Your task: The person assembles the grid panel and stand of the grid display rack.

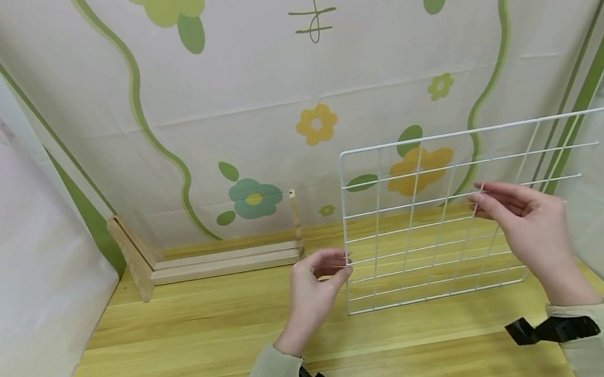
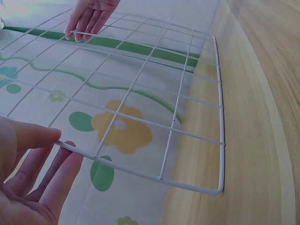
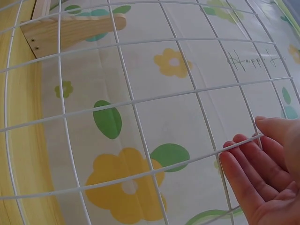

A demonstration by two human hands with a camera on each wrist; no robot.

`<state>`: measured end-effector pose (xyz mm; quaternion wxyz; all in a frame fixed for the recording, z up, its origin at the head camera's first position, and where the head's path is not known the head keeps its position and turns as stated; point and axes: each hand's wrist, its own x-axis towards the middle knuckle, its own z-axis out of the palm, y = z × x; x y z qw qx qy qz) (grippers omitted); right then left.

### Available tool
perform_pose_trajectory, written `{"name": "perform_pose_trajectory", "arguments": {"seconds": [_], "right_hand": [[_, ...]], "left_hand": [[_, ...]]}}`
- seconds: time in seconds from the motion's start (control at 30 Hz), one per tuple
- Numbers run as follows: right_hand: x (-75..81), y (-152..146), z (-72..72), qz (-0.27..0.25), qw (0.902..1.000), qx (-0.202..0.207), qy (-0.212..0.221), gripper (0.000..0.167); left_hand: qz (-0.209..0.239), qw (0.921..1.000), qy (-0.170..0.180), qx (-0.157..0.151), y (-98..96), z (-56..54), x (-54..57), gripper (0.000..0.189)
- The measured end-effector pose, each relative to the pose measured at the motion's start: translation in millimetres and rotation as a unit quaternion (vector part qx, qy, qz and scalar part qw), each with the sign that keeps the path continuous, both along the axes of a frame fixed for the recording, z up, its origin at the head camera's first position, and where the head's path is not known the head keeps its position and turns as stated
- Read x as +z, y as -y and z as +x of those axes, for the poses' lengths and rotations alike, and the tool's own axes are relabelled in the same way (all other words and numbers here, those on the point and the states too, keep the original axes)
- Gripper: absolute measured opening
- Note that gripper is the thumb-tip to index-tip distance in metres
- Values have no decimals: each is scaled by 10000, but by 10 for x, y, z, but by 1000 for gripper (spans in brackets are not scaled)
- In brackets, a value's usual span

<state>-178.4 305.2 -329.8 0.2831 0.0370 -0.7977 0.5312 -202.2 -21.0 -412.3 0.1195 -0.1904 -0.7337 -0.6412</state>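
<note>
A white wire grid panel (image 1: 411, 204) stands near upright over the right part of the wooden table, tilted in the head view. My left hand (image 1: 312, 288) pinches its left edge wire between thumb and fingers; the left wrist view shows this left hand (image 2: 28, 173) at the rim wire. Further right, my right hand (image 1: 536, 228) holds a wire inside the grid. In the right wrist view the thumb and fingers of this right hand (image 3: 262, 173) close about a wire crossing. The panel's lower rim is close to the tabletop; whether it touches, I cannot tell.
A pale wooden stand (image 1: 225, 267), with a long base and an upright piece at each end, is at the back left of the table (image 1: 188, 370). Behind it hangs a flower-printed cloth (image 1: 258, 75). Similar cloth walls close in both sides.
</note>
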Motion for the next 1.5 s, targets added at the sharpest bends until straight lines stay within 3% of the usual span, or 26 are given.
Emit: {"name": "perform_pose_trajectory", "arguments": {"seconds": [0.27, 0.57, 0.73, 1.17, 1.5], "right_hand": [[-5, -25, -99, -70, 9995, 280, -104, 30], [-11, -67, -153, -676, 9940, 801, -318, 23], [-3, -116, -149, -620, 9928, 986, -278, 24], [17, -161, -145, -676, 9912, 1112, -258, 18], [26, -146, -139, -648, 9934, 941, -120, 22]], "left_hand": [[71, 10000, 52, 8, -7, -4, -3, 21], [133, 9999, 68, -6, -11, -5, -31, 20], [210, 9997, 134, -50, -11, -3, -38, 19], [438, 9979, 339, -328, 75, 15, -78, 31], [153, 9981, 490, -341, 253, 24, -177, 29]]}}
